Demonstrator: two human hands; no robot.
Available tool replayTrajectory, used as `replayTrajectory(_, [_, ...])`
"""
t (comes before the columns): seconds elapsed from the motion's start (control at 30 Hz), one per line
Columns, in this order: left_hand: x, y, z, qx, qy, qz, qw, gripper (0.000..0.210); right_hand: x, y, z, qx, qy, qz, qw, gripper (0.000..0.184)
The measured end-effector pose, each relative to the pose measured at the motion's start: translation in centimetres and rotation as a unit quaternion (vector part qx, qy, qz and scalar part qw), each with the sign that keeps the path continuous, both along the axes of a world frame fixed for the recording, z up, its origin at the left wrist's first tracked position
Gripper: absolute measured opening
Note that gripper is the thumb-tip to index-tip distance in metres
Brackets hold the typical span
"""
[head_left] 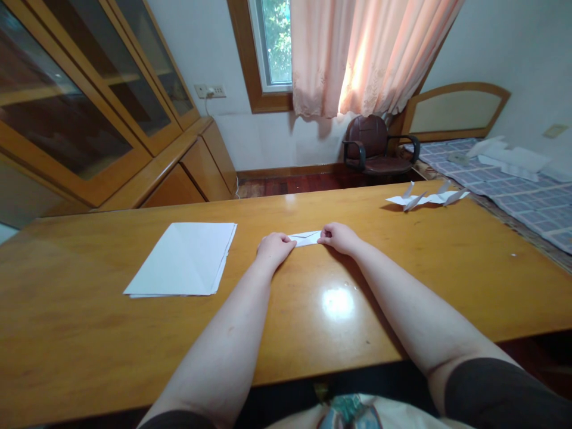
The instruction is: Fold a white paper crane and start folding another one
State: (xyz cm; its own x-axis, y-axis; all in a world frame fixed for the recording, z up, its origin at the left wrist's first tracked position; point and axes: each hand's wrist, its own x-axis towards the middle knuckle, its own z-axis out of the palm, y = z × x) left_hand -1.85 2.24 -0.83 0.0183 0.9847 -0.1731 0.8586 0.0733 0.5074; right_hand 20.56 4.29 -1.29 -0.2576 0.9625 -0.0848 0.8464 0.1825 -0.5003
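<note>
A small folded sheet of white paper (306,240) lies on the wooden table, with crease lines and a triangular flap showing on its upper face. My left hand (274,248) pinches its left end between thumb and fingers. At the opposite end, my right hand (338,237) grips the paper in the same way, fingers curled. Both hands rest close to the tabletop. Parts of the paper's two ends are hidden under my fingers.
A stack of white square paper (183,259) lies on the table (89,333) to the left. Folded white paper figures (426,198) stand at the far right. Beyond the table are an office chair (370,146), a glass-fronted cabinet (147,143) and a bed (513,185).
</note>
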Motion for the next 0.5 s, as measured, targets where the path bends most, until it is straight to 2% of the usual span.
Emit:
replayTrajectory(0.33, [0.5, -0.3, 0.7, 0.009, 0.08, 0.008, 0.997, 0.02, -0.1, -0.1, 0.3, 0.003, -0.002, 0.002, 1.0, 0.02])
replayTrajectory(0.4, [0.9, -0.8, 0.9, 0.043, 0.09, -0.002, 0.995, 0.017, -0.1, -0.1, 0.2, 0.003, -0.002, 0.002, 1.0, 0.02])
replayTrajectory(0.5, [2.4, -2.1, 1.1, 0.129, 0.115, -0.061, 0.983, 0.02, -0.1, -0.1, 0.1, -0.004, -0.005, -0.001, 1.0, 0.02])
